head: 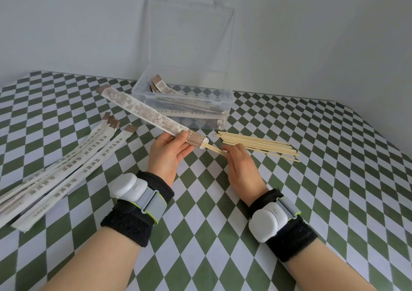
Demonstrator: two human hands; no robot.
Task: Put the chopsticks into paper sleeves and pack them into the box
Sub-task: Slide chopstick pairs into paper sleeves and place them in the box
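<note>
My left hand (169,154) grips the paper sleeve (145,112) by its mouth, just before the box (185,103). My right hand (240,168) has its fingers pinching the chopsticks (215,150), whose tips are inside. Pushed crooked, the thin paper could buckle or tear.

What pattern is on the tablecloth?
The tablecloth has green and white diamond checks, which show best in the head view.

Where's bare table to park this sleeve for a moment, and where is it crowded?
Free: the table right of the loose chopsticks and box; also the near strip between the forearms. Crowded: far left, where empty sleeves fan out, and just before the box.
</note>
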